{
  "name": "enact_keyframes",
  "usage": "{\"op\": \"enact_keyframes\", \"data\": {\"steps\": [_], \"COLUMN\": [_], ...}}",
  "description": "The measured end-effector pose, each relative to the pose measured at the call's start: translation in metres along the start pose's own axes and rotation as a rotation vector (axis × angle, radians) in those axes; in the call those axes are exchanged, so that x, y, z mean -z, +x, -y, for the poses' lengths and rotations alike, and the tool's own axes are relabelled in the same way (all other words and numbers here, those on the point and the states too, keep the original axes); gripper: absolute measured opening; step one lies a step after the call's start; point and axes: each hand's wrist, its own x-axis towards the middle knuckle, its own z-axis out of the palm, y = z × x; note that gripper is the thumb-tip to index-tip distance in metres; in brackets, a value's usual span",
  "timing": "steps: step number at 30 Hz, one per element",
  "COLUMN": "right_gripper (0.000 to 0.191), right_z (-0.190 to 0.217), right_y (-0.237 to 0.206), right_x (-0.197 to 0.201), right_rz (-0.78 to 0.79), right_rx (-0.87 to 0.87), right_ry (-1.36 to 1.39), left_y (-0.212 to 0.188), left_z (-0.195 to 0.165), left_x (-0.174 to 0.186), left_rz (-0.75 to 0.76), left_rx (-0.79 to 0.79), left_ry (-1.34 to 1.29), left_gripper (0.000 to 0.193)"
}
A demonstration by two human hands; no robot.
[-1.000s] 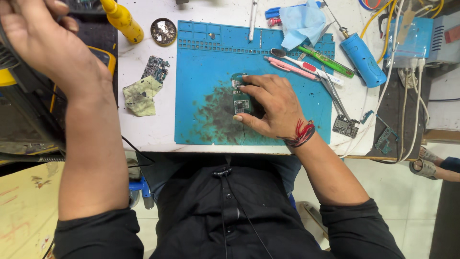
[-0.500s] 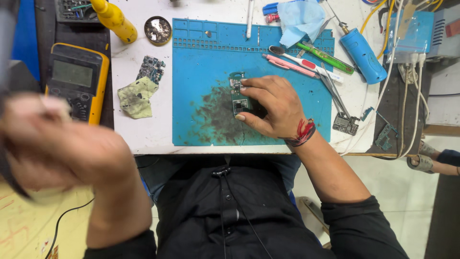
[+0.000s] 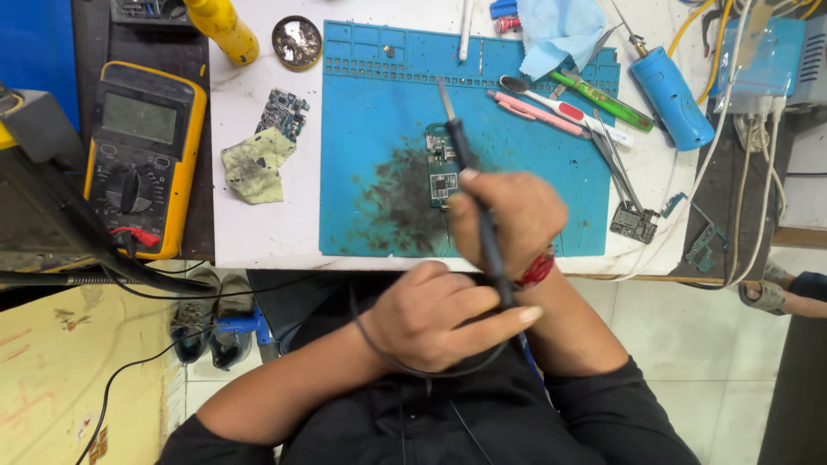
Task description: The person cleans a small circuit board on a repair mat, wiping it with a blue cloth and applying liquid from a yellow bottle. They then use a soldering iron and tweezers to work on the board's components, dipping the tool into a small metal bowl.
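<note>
Green board [image 3: 442, 165]: lying on blue mat [image 3: 370, 103], lower end hidden under right hand [image 3: 504, 220], fingers pressing together.
Left hand [image 3: 435, 314]: gripping black probe [image 3: 472, 185].
Round tin [image 3: 297, 40]: holding greyish residue.

A yellow multimeter's grey rectangular screen [image 3: 138, 118] sits blank, far left.

White workbench [image 3: 258, 241], pale tile floor [image 3: 689, 344], yellow surface [image 3: 52, 379] left.

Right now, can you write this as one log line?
left hand: holds black probe | right hand: pins green circuit board | surface: blue mat
</note>
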Motion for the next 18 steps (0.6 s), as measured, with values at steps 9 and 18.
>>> {"op": "enact_keyframes", "data": {"steps": [9,18], "right_gripper": [0.043,0.036], "right_z": [-0.045,-0.047], "right_y": [-0.01,-0.029], "right_x": [0.014,0.012], "right_rz": [-0.19,-0.084], "right_rx": [-0.401,-0.323], "right_ry": [0.398,0.285], "left_y": [-0.02,-0.028], "left_z": [0.016,0.155], "left_x": [0.103,0.144], "left_rz": [0.297,-0.406], "left_rx": [0.306,0.444], "left_ry": [-0.906,0.552], "left_gripper": [0.023,0.049]}}
